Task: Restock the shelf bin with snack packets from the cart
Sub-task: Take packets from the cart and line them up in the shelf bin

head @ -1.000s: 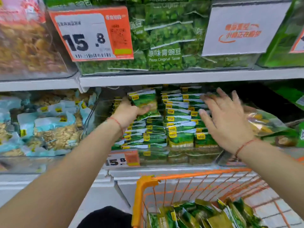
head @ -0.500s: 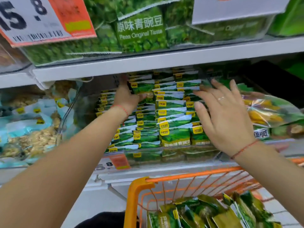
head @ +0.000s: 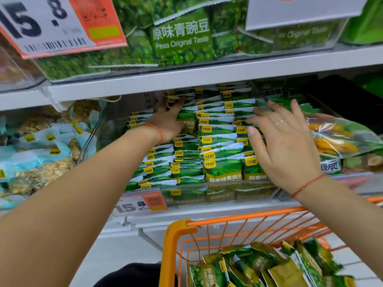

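Note:
Rows of green pea snack packets (head: 217,150) with yellow logos stand packed in the clear shelf bin (head: 219,193) on the middle shelf. My left hand (head: 170,123) reaches deep into the bin's back left. Its fingers are stretched out and press on the rear packets, with one packet (head: 187,123) lying against the palm. My right hand (head: 286,146) is spread flat, its fingers touching the right-hand rows and holding nothing. Below, the orange wire cart (head: 228,219) holds several more green packets (head: 259,268).
The shelf board (head: 207,77) hangs low over the bin, carrying a bin of original-taste pea bags (head: 182,38). A bin of blue nut packets (head: 41,158) is to the left and mixed-snack bags (head: 339,139) to the right. A 15.8 price tag (head: 141,204) hangs in front.
My left hand has pushed further back into the bin, its thumb no longer across a packet's front. The right hand stays spread at the right rows. The view has closed in on the bin.

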`<state>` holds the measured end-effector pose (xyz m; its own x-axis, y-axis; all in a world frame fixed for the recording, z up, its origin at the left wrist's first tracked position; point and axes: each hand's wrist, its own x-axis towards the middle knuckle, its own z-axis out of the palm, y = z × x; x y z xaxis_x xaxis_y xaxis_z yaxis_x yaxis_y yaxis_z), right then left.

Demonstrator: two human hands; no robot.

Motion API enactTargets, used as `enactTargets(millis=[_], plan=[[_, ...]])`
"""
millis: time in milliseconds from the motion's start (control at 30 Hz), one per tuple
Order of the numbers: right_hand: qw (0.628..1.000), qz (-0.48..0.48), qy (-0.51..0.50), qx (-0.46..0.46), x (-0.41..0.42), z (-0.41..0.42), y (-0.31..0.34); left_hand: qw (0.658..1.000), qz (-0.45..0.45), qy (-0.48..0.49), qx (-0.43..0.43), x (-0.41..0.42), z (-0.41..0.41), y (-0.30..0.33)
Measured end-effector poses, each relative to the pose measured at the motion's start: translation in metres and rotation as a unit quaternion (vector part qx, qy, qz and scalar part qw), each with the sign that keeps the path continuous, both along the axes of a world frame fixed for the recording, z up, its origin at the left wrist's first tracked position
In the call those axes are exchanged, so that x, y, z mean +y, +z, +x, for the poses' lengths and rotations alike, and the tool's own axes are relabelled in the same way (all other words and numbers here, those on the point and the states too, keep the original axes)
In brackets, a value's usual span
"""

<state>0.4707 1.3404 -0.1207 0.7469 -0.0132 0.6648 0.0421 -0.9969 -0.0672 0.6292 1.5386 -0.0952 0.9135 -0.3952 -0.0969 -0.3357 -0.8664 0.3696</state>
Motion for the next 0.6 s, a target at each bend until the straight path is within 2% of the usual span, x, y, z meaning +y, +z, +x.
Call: enactTargets(millis=[133, 267, 367, 433, 500, 600], plan=[[1.0, 0.003, 0.011, -0.011, -0.001, 0.0, -0.002, 0.997, -0.074, 0.034, -0.005, 0.001, -0.01, 0.001], [0.993, 0.084, 0.088, -0.012, -0.004, -0.004, 0.005, 0.989, -0.126, 0.067, -0.036, 0.011, -0.037, 0.006], [0.984, 0.119, 0.131, -0.015, -0.004, -0.019, 0.016, 0.99, -0.129, 0.037, -0.048, 0.022, -0.067, 0.016], [0.979, 0.139, 0.146, -0.025, 0.0, -0.036, 0.026, 0.988, -0.124, 0.002, -0.092, 0.026, -0.092, 0.023], [0.974, 0.152, 0.165, -0.022, 0.003, -0.06, 0.033, 0.975, -0.168, -0.044, -0.135, 0.028, -0.124, 0.031], [0.969, 0.156, 0.192, -0.007, 0.004, -0.101, 0.035, 0.953, -0.254, -0.128, -0.1, 0.021, -0.18, 0.038]])
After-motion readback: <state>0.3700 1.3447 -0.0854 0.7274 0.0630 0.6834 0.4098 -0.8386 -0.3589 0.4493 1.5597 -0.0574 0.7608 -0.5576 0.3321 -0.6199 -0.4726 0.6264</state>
